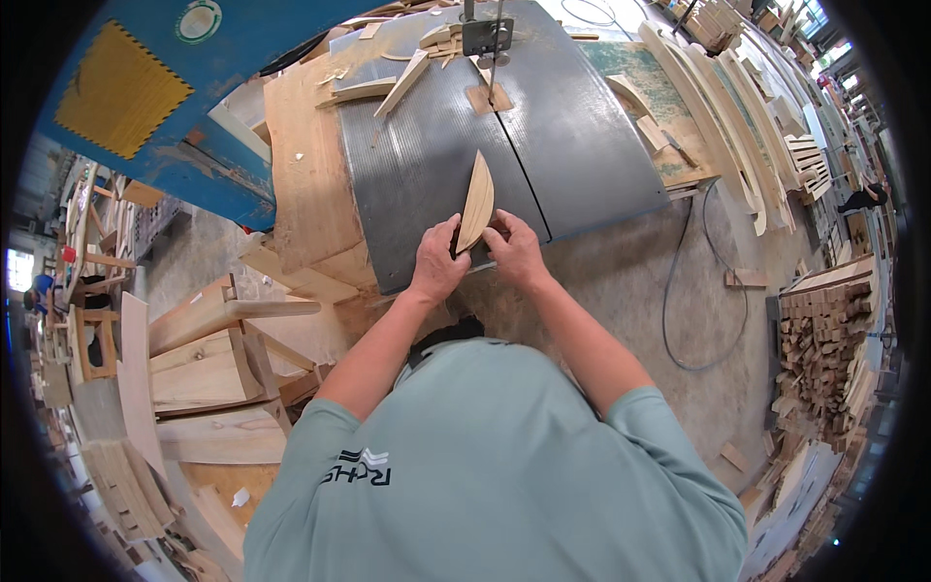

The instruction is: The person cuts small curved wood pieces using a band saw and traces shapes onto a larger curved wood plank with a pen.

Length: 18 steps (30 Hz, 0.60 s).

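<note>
A pale, pointed piece of wood (475,206), straight on its left side and bowed out on its right, lies near the front edge of the grey saw table (417,175). My left hand (439,260) grips its near end from the left, fingers bent around it. From the right, my right hand (516,252) holds the same end between bent fingers. Part of that end is hidden by my fingers. Beyond the tip, the thin bandsaw blade (495,78) comes down from a metal blade guide (486,37) to a wooden insert (488,99).
Curved wood offcuts (402,82) lie on the table's far left, beside the blue machine body (233,73). Long curved boards (713,116) lean at right, above a stack of wood blocks (824,335). A cable (669,291) loops over the floor. Thick timbers (208,373) sit at left.
</note>
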Each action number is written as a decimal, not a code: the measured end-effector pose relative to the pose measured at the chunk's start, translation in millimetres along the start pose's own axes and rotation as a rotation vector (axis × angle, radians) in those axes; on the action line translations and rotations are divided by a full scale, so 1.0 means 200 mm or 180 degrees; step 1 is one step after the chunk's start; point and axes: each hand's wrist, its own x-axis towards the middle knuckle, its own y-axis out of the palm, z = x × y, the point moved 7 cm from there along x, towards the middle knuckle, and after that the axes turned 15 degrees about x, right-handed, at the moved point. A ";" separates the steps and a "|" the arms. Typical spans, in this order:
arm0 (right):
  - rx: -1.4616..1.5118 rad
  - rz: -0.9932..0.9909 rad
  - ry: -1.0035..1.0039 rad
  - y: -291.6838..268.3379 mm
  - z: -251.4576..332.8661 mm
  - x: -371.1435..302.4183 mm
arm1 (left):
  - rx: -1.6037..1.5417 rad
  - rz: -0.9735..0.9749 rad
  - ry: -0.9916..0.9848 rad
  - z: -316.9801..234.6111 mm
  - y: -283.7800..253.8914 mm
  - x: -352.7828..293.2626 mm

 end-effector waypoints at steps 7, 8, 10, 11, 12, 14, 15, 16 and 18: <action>-0.0209 0.0180 0.0068 -0.02 0.06 0.11 | 0.0074 -0.0006 -0.0065 -0.01 0.02 0.14; -0.0178 0.0071 0.0245 -0.03 0.03 0.12 | 0.0098 -0.0054 -0.0096 -0.01 0.00 0.16; -0.0517 0.0007 0.0107 -0.05 0.02 0.18 | 0.0207 0.0073 -0.0013 -0.02 0.01 0.25; -0.0678 0.0000 -0.0060 -0.03 0.06 0.21 | 0.0176 0.0040 -0.0030 0.00 0.01 0.29; -0.0838 -0.0007 -0.0226 -0.02 0.09 0.24 | 0.0145 0.0008 -0.0048 0.02 0.02 0.30; -0.0808 -0.0023 -0.0386 -0.02 0.09 0.33 | 0.0149 -0.0039 -0.0089 0.05 0.04 0.36; -0.0831 -0.0015 -0.0484 -0.01 0.09 0.37 | 0.0186 -0.0054 -0.0114 0.06 0.05 0.39; -0.0854 -0.0005 -0.0583 -0.01 0.10 0.41 | 0.0222 -0.0070 -0.0140 0.08 0.05 0.42; -0.0905 0.0035 -0.0627 -0.01 0.09 0.48 | 0.0162 -0.0032 -0.0185 0.09 0.07 0.49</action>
